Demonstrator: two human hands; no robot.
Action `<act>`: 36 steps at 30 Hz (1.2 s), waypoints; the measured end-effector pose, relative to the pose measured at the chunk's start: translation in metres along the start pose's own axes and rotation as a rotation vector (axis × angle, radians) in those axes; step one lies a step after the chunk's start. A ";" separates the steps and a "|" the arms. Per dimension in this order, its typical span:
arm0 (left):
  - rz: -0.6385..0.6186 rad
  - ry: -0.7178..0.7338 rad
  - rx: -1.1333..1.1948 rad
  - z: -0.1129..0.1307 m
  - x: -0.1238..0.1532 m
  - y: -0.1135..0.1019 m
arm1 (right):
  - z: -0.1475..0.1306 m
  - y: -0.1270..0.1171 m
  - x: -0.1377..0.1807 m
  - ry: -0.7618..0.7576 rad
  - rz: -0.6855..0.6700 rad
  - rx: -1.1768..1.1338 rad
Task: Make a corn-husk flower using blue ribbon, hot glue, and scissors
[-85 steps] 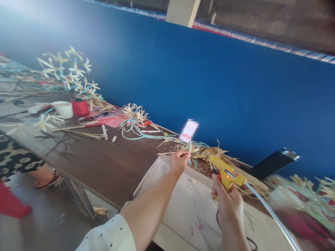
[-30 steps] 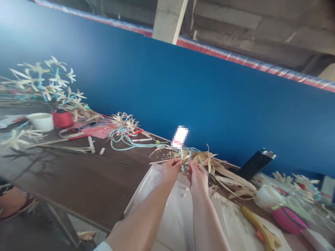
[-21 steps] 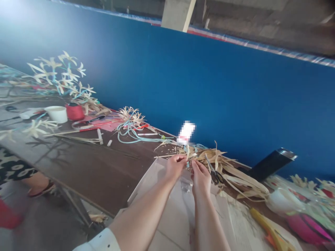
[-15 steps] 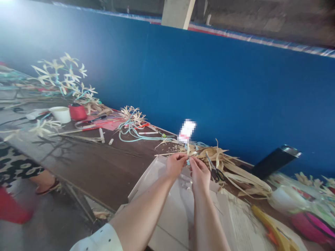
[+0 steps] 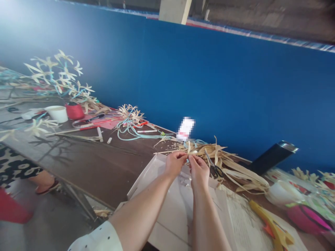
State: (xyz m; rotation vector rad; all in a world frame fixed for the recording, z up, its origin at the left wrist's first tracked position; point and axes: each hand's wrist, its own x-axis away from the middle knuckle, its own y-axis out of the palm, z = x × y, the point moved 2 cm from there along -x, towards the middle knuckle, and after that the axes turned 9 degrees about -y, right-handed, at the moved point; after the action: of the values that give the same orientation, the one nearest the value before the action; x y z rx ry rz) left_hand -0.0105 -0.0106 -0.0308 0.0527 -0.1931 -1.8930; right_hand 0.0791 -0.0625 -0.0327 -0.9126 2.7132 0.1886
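Observation:
My left hand [image 5: 176, 164] and my right hand [image 5: 199, 168] meet over a shallow cardboard box [image 5: 154, 174]. Both are closed, thumb and fingertips pinching a small corn husk flower [image 5: 188, 147] between them. Its pale petals stick up above the fingertips, and a bit of light blue shows just below; the rest is hidden by the fingers. Right of my right hand, black-handled scissors [image 5: 216, 170] lie by a heap of dried corn husks [image 5: 230, 167].
A yellow glue gun [image 5: 272, 226] and a pink pouch [image 5: 307, 218] lie at right, near a black flask [image 5: 273, 158]. Leftward on the brown table [image 5: 115, 167] are blue-stemmed husk flowers [image 5: 131, 113], a white cup [image 5: 58, 114] and red thread [image 5: 74, 111]. A person's leg [image 5: 43, 179] shows at lower left.
The view has shifted slightly. Both hands stay pinched together in nearly the same place, with a small shift of the fingertips around the flower.

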 end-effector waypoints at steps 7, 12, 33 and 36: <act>-0.001 0.034 -0.027 0.001 0.003 -0.001 | -0.002 -0.001 0.000 -0.006 0.022 -0.008; -0.002 0.078 -0.068 0.000 0.003 -0.001 | -0.002 -0.002 -0.001 -0.023 0.004 0.014; 0.081 0.196 -0.183 -0.005 0.001 0.000 | -0.002 -0.001 0.002 0.077 0.059 -0.069; 0.102 0.210 -0.213 -0.004 0.003 0.000 | -0.002 -0.001 0.001 0.072 0.048 -0.057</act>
State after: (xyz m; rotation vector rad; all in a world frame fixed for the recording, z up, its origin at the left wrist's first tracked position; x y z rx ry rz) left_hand -0.0106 -0.0139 -0.0342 0.0943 0.1471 -1.7820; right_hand 0.0783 -0.0641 -0.0316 -0.8864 2.8112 0.2479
